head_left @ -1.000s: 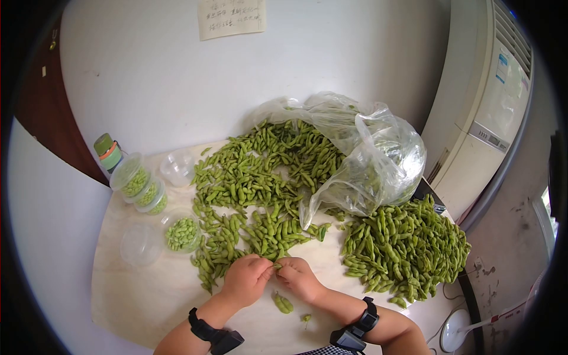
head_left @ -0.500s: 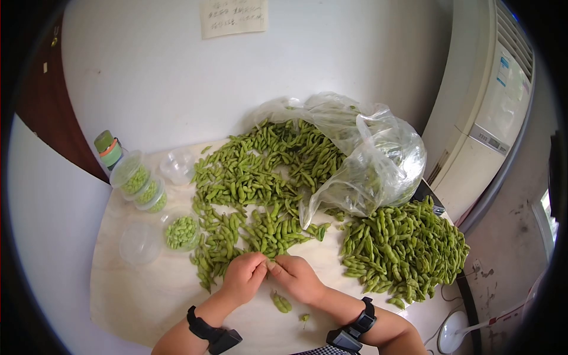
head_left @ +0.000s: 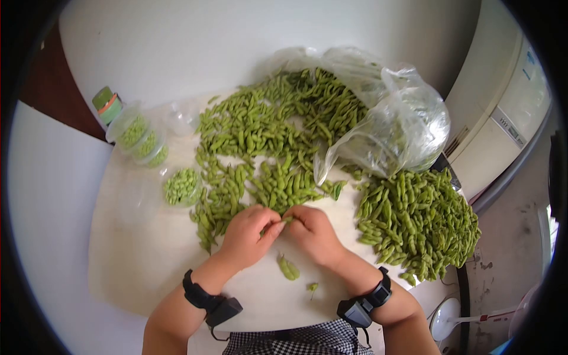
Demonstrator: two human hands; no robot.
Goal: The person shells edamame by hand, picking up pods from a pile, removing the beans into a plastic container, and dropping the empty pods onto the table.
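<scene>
Wall: pale and plain [head_left: 195, 53], at twelve o'clock, counting from the point where the left hand [head_left: 249, 235] and right hand [head_left: 313, 234] meet.
Table: a light top [head_left: 142, 260] under both forearms.
Spread bean pods: a wide green scatter [head_left: 254, 136] from ten to one o'clock, its near edge just beyond the knuckles.
Plastic bag: clear and crumpled [head_left: 408, 118], between one and two o'clock, with green showing through.
Heaped bean pods: a dense pile [head_left: 420, 225] at three o'clock, apart from the right hand.
Hands: level with each other, almost touching at the fingertips. The left thumb and forefinger pinch a pod [head_left: 288, 219]; the right fingers are curled in around its other end, their tips partly hidden.
Stacked tubs: clear, with green beans inside [head_left: 133, 133], at ten o'clock.
Tub of beans: a single tub of shelled beans [head_left: 182, 187], between nine and ten o'clock, left of the spread.
Loose pod: on bare table [head_left: 289, 268] at six o'clock, long axis from eleven to five, about as near one hand as the other.
Green scrap: small and thin-stemmed [head_left: 313, 288], between five and six o'clock, beyond the loose pod.
Pinched pod: only a sliver shows, bridging the fingertips; its long axis runs roughly nine to three, the right end tipped slightly toward the wall.
</scene>
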